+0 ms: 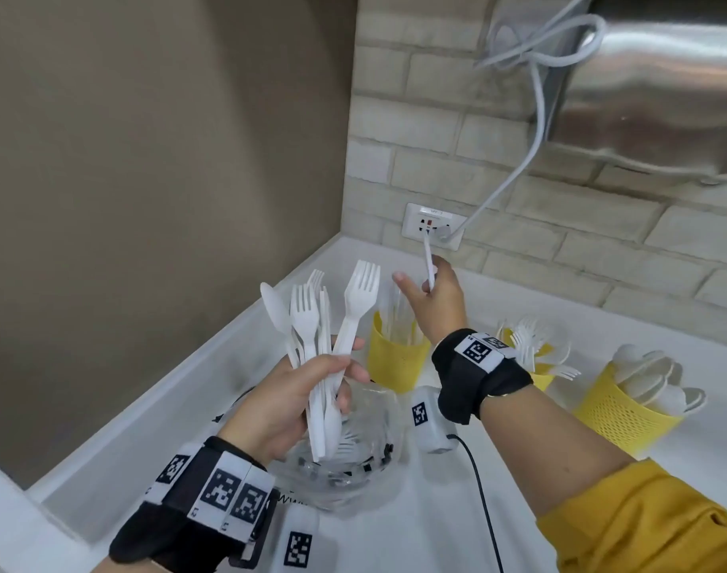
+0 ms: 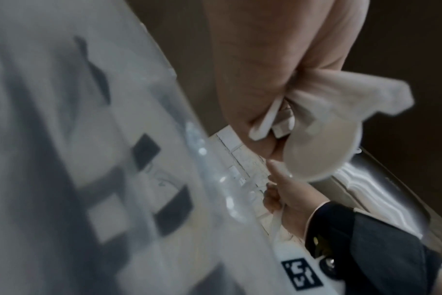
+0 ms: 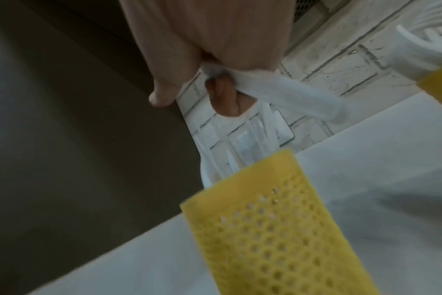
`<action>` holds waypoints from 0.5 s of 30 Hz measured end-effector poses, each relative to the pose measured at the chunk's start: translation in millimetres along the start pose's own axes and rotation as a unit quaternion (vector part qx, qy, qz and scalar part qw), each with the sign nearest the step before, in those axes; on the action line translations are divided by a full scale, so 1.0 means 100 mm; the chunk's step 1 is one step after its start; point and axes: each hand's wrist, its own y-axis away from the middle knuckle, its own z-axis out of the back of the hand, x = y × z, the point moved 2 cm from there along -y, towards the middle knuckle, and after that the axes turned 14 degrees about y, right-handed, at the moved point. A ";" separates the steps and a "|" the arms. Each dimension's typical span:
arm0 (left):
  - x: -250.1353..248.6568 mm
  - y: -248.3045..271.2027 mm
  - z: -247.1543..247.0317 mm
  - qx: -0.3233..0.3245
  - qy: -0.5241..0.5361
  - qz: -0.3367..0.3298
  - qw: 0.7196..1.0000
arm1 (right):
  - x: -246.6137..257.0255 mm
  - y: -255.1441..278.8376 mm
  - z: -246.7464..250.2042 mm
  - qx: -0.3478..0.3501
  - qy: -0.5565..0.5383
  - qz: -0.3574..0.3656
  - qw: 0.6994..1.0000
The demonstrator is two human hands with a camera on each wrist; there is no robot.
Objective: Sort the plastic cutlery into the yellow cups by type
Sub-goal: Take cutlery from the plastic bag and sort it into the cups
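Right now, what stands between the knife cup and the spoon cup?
In the head view, the fork cup stands between the knife cup and the spoon cup, partly hidden behind the right wrist.

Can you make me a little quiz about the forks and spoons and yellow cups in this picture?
1. True or false: the left hand holds just one fork.
2. How many yellow cups stand on the counter?
3. The right hand is above which cup? A) the left cup B) the middle cup C) the right cup

Key:
1. False: it grips a whole bundle of cutlery, mostly forks.
2. Three.
3. A. It pinches a single white piece over the left cup.
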 end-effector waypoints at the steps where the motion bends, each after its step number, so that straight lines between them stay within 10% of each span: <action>1: 0.00 0.00 0.00 -0.004 -0.008 0.001 1.000 | 0.06 -0.01 0.04 -0.030 -0.037 0.000 0.999; 6: 0.03 -0.03 -0.02 -0.019 -0.021 -0.004 1.000 | 0.24 -0.14 0.09 -0.089 -0.192 -0.023 0.977; 12: 0.04 -0.01 -0.07 -0.036 -0.047 -0.008 0.998 | -0.05 -0.09 -0.24 0.054 -0.024 -0.023 0.998; 15: 0.03 -0.01 -0.07 -0.034 -0.043 -0.004 0.998 | 0.15 0.04 -0.02 -0.062 -0.080 0.055 0.993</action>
